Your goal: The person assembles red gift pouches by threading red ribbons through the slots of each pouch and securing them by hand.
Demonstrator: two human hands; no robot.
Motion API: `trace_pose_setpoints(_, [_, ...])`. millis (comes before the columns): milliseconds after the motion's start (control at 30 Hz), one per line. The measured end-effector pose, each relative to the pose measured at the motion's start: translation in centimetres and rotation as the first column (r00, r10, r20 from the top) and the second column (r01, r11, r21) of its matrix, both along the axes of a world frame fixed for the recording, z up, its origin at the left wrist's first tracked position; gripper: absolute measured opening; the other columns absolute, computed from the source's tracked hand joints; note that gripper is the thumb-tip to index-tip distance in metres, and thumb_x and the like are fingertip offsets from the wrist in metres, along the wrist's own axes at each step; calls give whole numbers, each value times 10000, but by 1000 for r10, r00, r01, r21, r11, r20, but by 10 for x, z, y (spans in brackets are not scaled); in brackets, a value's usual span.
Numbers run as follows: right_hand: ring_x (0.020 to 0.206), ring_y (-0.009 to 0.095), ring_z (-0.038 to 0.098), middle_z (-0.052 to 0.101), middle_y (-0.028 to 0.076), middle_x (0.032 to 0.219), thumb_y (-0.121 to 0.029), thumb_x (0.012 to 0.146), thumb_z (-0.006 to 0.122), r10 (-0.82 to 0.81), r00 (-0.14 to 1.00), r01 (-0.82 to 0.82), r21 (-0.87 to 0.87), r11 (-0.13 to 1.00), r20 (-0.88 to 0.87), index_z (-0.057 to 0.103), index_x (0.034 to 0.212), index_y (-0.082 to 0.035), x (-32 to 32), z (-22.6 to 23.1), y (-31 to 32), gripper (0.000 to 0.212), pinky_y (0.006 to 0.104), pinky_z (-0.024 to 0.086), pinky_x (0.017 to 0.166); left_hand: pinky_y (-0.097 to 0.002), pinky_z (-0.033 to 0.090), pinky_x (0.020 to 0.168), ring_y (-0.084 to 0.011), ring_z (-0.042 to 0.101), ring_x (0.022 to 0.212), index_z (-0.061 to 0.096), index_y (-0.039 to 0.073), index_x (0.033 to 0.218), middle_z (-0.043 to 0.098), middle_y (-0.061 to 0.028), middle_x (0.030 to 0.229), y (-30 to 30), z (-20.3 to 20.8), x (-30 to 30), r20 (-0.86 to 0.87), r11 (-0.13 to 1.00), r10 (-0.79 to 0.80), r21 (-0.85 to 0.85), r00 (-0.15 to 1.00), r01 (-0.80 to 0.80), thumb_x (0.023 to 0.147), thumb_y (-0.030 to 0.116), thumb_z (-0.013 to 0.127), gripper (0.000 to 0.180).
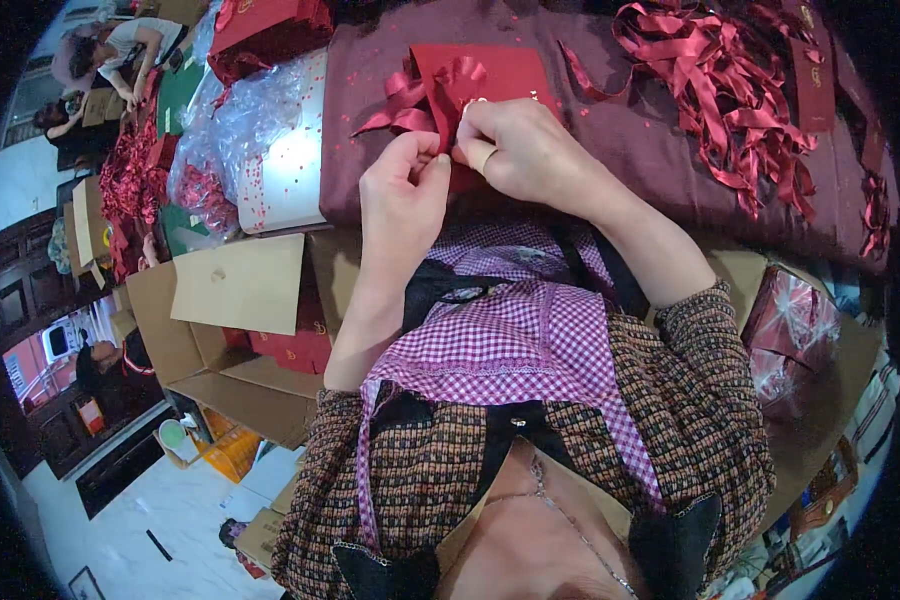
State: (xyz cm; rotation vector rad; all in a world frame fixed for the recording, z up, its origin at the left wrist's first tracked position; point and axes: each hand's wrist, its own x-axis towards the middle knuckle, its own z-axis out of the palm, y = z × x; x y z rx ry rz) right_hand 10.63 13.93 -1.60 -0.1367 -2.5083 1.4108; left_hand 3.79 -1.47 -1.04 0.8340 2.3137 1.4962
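A flat red paper bag or box [515, 70] with a little gold print lies on the dark-red cloth in front of me. Across it a red satin ribbon [405, 95] is looped into a bow, with one tail out to the left. My left hand [406, 185] has its thumb and forefinger pinched together at the ribbon's lower end. Beside it my right hand [530, 150], a ring on one finger, is closed with the fingertips on the ribbon near the bow's middle. The exact spot where the fingertips meet is partly hidden by my right hand.
A heap of loose red ribbons [720, 90] lies to the right on the cloth [590, 130]. Left are a plastic bag [250, 110] and stacked red packages [270, 30]. Open cartons stand below the table, one at left [235, 285] and one at right [820, 390]. Other people work at far left.
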Motion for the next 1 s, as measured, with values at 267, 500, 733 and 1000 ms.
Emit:
trace_pose_setpoints(267, [707, 369, 635, 626, 210, 705, -135, 781, 567, -34, 997, 51, 278, 959, -68, 597, 793, 20, -2, -1, -5, 159, 456, 501, 631, -278, 484, 648, -115, 582, 714, 622, -44, 959, 630, -113, 783, 0, -2, 1, -299, 994, -36, -112, 954, 2, 806, 3, 600, 162])
trace_pose_setpoints(500, [661, 130, 590, 627, 82, 694, -59, 808, 643, 138, 990, -131, -266, 955, 4, 615, 870, 23, 3, -6, 17, 106, 297, 467, 603, -221, 463, 724, -66, 561, 800, 650, -35, 1018, 654, -23, 864, -10, 1, -17, 242, 991, -106, 99, 965, 84, 863, 29, 586, 180])
trace_pose_setpoints(733, [713, 294, 648, 636, 192, 763, -91, 803, 646, -3, 1000, 2, 38, 999, 17, 613, 876, 11, 8, -3, 2, 130, 349, 489, 636, -237, 461, 713, -125, 596, 805, 625, -44, 1016, 624, -85, 852, -4, -2, -19, 21, 975, -220, 30, 975, 220, 843, 1, 586, 183])
trace_pose_setpoints(1000, [732, 331, 653, 648, 189, 756, -144, 802, 654, 23, 1000, -23, -57, 998, -11, 599, 927, -4, 15, -4, 4, 196, 399, 501, 642, -365, 472, 699, -325, 594, 783, 579, -44, 897, 588, -169, 828, 0, -5, -24, -193, 959, -277, -110, 941, 260, 803, 22, 574, 114])
